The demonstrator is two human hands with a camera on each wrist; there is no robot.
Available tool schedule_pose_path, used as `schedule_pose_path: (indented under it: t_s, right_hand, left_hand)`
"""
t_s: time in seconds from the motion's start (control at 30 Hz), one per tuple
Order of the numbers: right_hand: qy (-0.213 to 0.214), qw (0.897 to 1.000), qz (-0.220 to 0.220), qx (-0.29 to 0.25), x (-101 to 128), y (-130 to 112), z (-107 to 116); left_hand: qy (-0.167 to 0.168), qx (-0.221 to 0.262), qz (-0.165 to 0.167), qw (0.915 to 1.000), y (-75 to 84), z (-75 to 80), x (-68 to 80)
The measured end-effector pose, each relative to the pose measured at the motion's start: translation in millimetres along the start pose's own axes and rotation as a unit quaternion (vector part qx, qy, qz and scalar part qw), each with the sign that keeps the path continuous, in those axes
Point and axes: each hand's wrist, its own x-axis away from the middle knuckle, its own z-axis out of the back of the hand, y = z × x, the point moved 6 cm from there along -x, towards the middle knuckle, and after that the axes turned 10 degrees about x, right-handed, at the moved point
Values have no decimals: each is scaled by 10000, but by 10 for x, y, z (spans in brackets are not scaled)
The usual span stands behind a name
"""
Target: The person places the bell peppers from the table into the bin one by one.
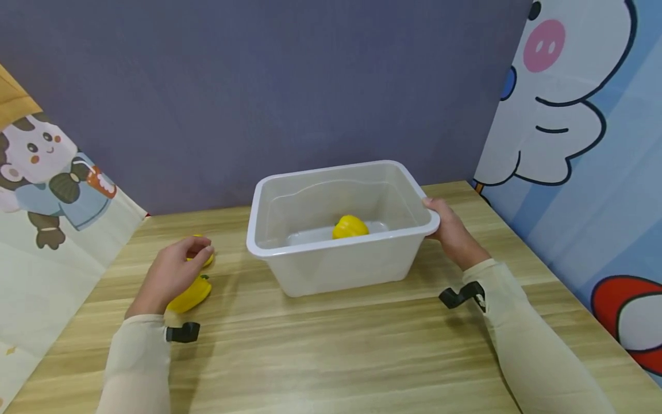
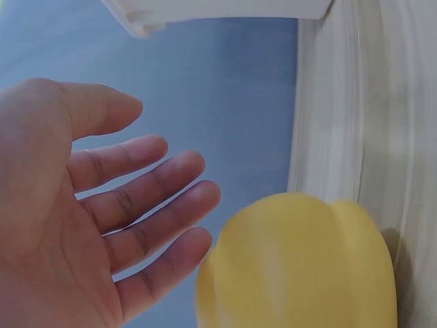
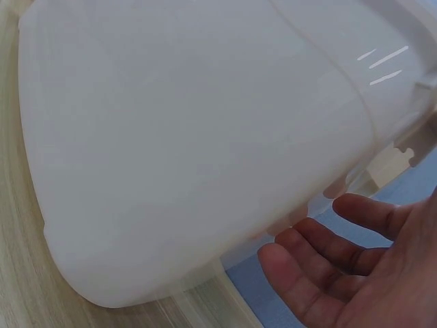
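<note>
at the far left of the head view a cartoon cloth [image 1: 46,190] with a round-faced figure hangs down beside the wooden worktop [image 1: 331,345]. lower left of centre, the left hand [image 1: 168,273] hovers palm down over two yellow peppers: the near pepper [image 1: 190,294] lies on the worktop just under the heel of the hand, its green stem poking up, and the far pepper [image 1: 207,257] shows only as a yellow edge under the fingertips. in the left wrist view the fingers [image 2: 147,205] are spread and relaxed, grasping nothing, with a gap of air between them and the pepper filling the lower right of that frame; whether the fingertips brush the far pepper, the head view does not settle. a black strap mount [image 1: 182,332] sits at the left wrist above a pale sleeve.

in the middle of the frame stands a translucent white tub [image 1: 289,248], open at the top, with a third yellow pepper [image 1: 350,226] lying on its floor toward the back.

to the right, the right hand [image 1: 451,230] rests against the tub's right-hand corner, thumb on top of the rim. the right wrist view shows its fingers [image 3: 321,253] loosely bent under the rim beside the tub wall, not clenched round it. at the far right edge hangs a blue cloth [image 1: 579,144] printed with a white cartoon animal.
</note>
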Motion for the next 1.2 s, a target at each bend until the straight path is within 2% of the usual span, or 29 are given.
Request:
schedule_pose_path:
  t_s: [0.33, 0.73, 0.97, 1.07, 1.2]
  right_hand:
    - [-63, 10000, 33, 26, 5, -1, -3]
    - [-46, 10000, 66, 32, 1, 14, 9]
    - [-30, 10000, 82, -13, 7, -8, 24]
    - [-80, 10000, 52, 22, -1, -4, 11]
    - [-114, 9999, 11, 81, -5, 12, 0]
  left_hand:
    - [199, 12, 74, 9998, -54, -9, 69]
    - [293, -52, 484, 9984, -167, -13, 89]
    - [820, -406, 1059, 9902, -274, 37, 98]
    - [679, -526, 1357, 9870, -331, 31, 121]
    - [451, -602, 1593, 9844, -375, 10, 136]
